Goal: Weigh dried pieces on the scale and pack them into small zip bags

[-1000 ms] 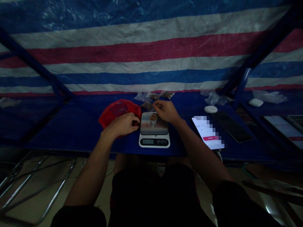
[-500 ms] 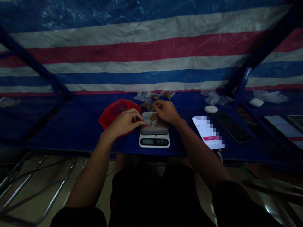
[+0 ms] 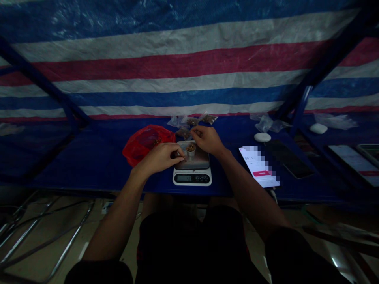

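A white digital kitchen scale [image 3: 192, 178] with a metal platform stands before me. On the platform sits a small cup [image 3: 191, 150] filled with brown pieces. My left hand [image 3: 166, 157] is at the platform's left side, thumb and fingers pinched together; whatever is between them is too small to make out. Just behind the platform, my right hand [image 3: 205, 137] has its fingertips pressed together by a clear bag [image 3: 183, 133] with brown contents, but what they grip is unclear. An open red plastic bag [image 3: 137, 146] lies to the left, partly behind my left hand.
More small clear bags of brown bits [image 3: 209, 118] lie at the back. To the right are a lit phone [image 3: 257, 169], a dark phone [image 3: 291, 159], a white earbud case [image 3: 262, 137] and crumpled clear plastic [image 3: 266, 123]. A striped tarp [image 3: 183, 63] hangs behind the blue table.
My left hand has moved slightly right over the platform's edge, its fingers closing into a tighter pinch. More of the red bag's inside shows. My right hand stays nearly still.
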The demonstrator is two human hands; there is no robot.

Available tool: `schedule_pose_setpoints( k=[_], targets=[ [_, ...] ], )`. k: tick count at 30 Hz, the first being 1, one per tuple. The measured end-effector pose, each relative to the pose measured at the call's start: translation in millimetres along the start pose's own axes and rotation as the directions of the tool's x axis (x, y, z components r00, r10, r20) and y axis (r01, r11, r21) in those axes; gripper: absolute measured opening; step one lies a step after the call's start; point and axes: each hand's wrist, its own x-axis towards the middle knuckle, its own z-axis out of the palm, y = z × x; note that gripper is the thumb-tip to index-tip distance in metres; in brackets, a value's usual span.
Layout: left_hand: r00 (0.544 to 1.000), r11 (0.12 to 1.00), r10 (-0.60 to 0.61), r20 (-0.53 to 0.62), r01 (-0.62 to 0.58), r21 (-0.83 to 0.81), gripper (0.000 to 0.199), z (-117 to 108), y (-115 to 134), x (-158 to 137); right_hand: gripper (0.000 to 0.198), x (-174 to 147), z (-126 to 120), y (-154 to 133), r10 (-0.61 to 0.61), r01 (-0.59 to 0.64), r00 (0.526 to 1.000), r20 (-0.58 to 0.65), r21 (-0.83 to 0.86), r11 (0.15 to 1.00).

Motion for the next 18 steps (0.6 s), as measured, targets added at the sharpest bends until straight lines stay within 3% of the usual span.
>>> schedule_pose_setpoints(
  k=[3,7,14,18],
  targets=[
    [0.999,0.999,0.032,-0.007,-0.032,-0.011,0.007,3,1,1,0.023,0,0,1,-0.003,0.003,1.0,0.003,0.014,1.0],
    [1.0,0.999,-0.028,0.012,0.028,-0.028,0.012,5,0,-1,0.024,0,-1,-1,0.016,-0.016,1.0,0.007,-0.001,1.0],
    [0.968,0.995,-0.037,-0.25,0.013,-0.096,0.015,-5,14,5,0.024,1,0,1,-0.018,0.018,1.0,0.019,-0.019,1.0],
    [0.976,0.995,0.014,-0.219,-0.036,-0.096,0.014,-5,20,20,0.026,1,1,3,-0.018,0.019,1.0,0.022,-0.018,1.0]
  ],
)
